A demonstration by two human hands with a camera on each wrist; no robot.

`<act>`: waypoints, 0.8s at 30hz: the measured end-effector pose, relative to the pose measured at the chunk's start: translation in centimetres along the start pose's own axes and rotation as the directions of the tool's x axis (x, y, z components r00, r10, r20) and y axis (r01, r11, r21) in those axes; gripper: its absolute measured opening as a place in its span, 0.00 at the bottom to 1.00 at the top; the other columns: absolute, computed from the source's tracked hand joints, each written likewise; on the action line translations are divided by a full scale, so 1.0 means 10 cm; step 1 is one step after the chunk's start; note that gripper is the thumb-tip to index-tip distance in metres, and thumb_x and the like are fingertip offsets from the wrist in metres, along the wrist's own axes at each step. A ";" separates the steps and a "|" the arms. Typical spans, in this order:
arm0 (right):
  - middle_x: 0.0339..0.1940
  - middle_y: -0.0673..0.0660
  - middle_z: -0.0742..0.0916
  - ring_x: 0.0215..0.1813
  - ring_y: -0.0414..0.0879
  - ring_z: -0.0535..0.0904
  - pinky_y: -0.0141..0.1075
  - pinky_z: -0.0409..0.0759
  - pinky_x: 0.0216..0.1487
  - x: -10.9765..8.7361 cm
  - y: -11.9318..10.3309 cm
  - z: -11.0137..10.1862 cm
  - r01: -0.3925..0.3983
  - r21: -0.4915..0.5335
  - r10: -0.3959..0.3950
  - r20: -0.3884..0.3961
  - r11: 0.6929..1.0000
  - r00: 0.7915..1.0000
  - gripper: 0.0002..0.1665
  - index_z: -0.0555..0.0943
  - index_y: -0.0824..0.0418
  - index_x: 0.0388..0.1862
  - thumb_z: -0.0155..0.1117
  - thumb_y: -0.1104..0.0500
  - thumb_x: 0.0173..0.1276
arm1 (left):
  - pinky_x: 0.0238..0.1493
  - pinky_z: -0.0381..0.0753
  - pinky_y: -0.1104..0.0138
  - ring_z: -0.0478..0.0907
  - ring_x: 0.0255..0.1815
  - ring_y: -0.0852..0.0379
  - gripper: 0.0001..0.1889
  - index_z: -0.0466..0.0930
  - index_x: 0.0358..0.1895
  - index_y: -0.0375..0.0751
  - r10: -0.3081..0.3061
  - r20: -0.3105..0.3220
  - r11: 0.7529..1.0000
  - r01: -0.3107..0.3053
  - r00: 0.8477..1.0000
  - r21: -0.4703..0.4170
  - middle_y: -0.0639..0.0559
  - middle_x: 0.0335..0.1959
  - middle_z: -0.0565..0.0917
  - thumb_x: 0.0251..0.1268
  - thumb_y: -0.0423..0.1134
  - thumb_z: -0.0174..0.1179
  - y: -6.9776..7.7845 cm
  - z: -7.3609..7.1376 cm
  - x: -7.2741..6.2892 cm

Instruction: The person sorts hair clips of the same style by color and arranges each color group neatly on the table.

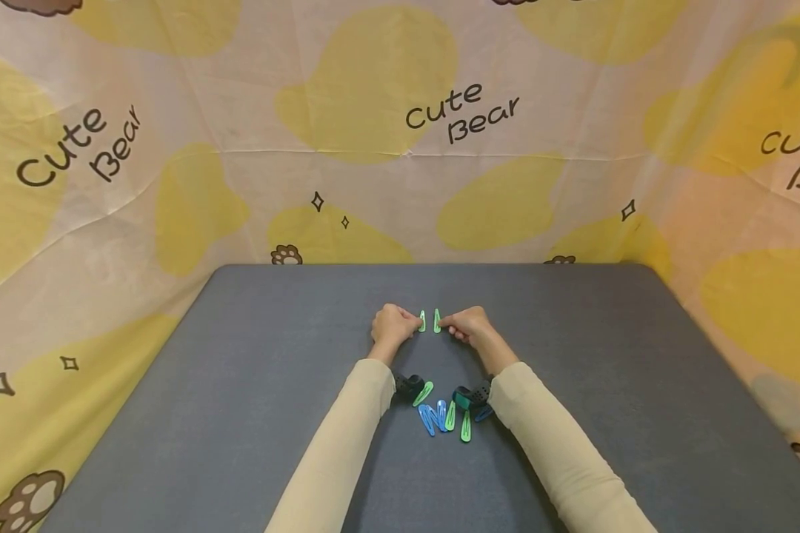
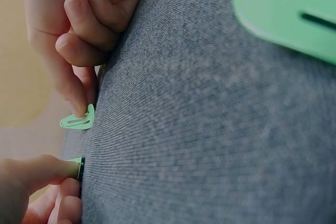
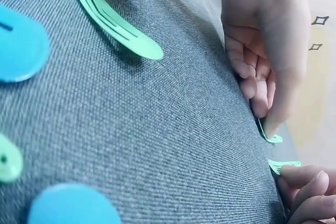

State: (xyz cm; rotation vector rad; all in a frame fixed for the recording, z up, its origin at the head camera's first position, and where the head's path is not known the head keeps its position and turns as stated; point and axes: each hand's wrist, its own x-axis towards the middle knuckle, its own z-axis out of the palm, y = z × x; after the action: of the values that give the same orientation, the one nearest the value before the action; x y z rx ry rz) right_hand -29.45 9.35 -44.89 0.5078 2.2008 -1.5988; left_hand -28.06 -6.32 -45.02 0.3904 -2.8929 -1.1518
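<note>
Two light-green snap hair clips stand side by side, a small gap between them, toward the far part of the table. My left hand (image 1: 392,323) holds the left green hair clip (image 1: 422,317) at its outer side, the thumb on it and the other fingers curled. Facing it, my right hand (image 1: 470,324) has its index fingertip on the right green hair clip (image 1: 436,318), with the thumb close behind and the remaining fingers folded. In the left wrist view the right clip (image 2: 77,123) shows its slotted face, while the left hand's thumb (image 2: 50,170) covers much of the other.
Nearer me, between the forearms, lie several loose hair clips, among them a green clip (image 1: 423,394), a blue clip (image 1: 427,420) and another green clip (image 1: 466,427). Black wrist straps (image 1: 408,386) sit close to them. A printed curtain (image 1: 373,111) hangs behind the grey table (image 1: 240,385).
</note>
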 end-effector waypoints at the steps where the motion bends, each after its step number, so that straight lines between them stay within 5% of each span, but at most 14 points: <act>1: 0.03 0.43 0.72 0.08 0.33 0.63 0.26 0.62 0.15 0.00 0.00 0.00 -0.007 0.006 0.007 -0.005 1.000 1.000 0.17 0.75 0.57 0.13 0.70 0.61 0.58 | 0.21 0.63 0.68 0.79 0.25 0.53 0.09 0.88 0.24 0.44 0.001 0.001 1.000 -0.001 1.000 0.002 0.49 0.18 0.86 0.53 0.44 0.68 0.00 0.00 0.00; 24: 0.05 0.45 0.74 0.09 0.32 0.65 0.24 0.66 0.15 0.02 -0.01 0.03 -0.045 0.059 0.048 -0.043 0.997 0.998 0.12 0.76 0.60 0.20 0.71 0.62 0.57 | 0.20 0.63 0.69 0.78 0.23 0.55 0.09 0.89 0.24 0.43 0.008 -0.017 1.000 -0.008 1.000 0.006 0.49 0.19 0.87 0.52 0.44 0.68 0.00 0.03 0.01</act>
State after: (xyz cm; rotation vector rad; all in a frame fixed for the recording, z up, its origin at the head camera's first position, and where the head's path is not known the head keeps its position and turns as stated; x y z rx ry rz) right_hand -29.67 9.05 -44.98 0.6130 2.1631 -1.6466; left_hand -28.19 -6.14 -45.19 0.3857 -2.8816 -1.1337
